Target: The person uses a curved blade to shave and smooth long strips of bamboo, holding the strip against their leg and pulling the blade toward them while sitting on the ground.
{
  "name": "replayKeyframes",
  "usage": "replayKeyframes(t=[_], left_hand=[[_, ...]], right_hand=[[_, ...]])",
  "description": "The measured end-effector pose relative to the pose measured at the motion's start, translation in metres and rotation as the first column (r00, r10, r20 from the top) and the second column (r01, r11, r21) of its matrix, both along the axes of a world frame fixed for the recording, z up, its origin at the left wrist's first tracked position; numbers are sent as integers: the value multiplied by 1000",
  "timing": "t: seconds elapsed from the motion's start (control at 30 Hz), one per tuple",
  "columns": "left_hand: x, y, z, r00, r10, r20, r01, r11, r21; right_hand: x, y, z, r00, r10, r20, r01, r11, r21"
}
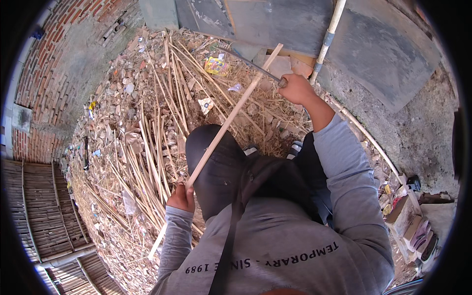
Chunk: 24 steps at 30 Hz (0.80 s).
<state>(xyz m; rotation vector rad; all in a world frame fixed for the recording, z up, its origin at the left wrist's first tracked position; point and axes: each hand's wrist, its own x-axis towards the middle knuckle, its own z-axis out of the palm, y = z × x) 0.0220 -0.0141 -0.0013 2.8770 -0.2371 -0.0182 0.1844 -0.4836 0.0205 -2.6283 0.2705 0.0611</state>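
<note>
A long, pale bamboo strip slants across my dark-trousered left thigh, its far end up toward the grey panels. My left hand is closed around its lower part, and the tail end sticks out past my left forearm. My right hand grips the handle of a machete, a long thin dark blade reaching to the left. Near its handle, the blade crosses the strip's upper part; whether the edge bites into the bamboo I cannot tell.
Many cut bamboo strips lie in a heap left of my legs, over rubble, shavings and litter. Grey panels and a pole stand ahead. A brick wall and a bamboo slat screen are at left; stacked items sit at right.
</note>
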Motion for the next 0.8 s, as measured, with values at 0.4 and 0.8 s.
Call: replayKeyframes(t=[0.4,0.8], left_hand=[[7,16,-27,979,44,-201,-110,937,-332],[-14,-14,-19,996,34,-78,-49,977,-207]], right_hand=[[-15,29,24,952,300,54,-299,954,-23],[-37,71,31,857,513,-41,-515,853,-91]])
